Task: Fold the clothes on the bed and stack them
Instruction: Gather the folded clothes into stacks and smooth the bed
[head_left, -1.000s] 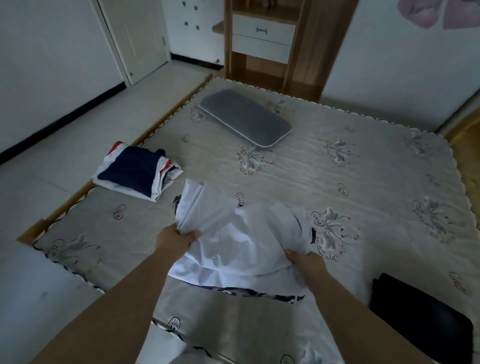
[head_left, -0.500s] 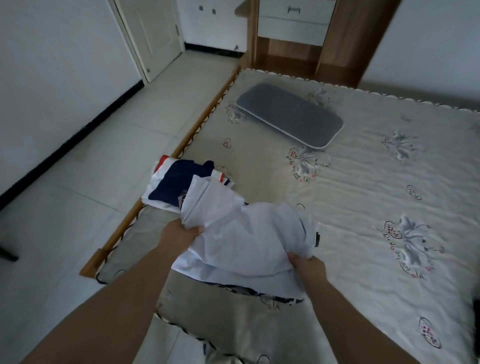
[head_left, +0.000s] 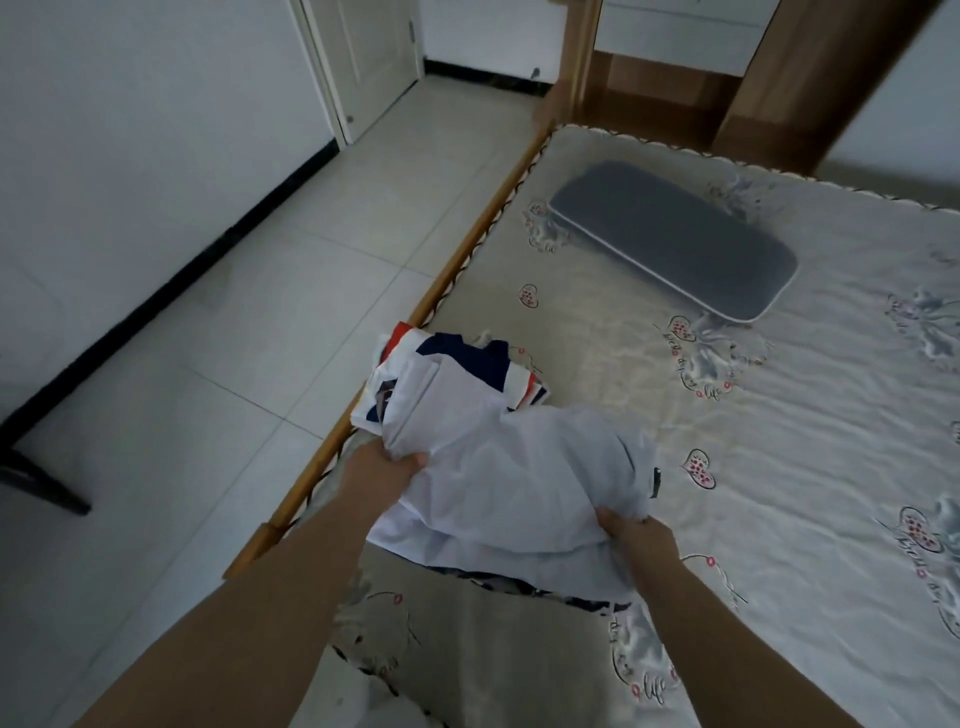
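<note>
**Two hands, one limp white shirt**

Both hands carry the folded white shirt (head_left: 511, 486) above the near left part of the bed (head_left: 779, 467), its far end overlapping the striped folded shirt (head_left: 457, 364) that lies by the bed's left edge. The left hand (head_left: 382, 475) has fingers curled round a bunched corner; the right hand (head_left: 631, 530) pinches the opposite lower edge. The cloth looks light, soft and floppy (it sags between the grips), so the folds would likely slip open if one side drops. Holding both ends level, close to the folded edges, seems safest. A grey cushion (head_left: 675, 249) lies well apart, farther up the bed.
</note>
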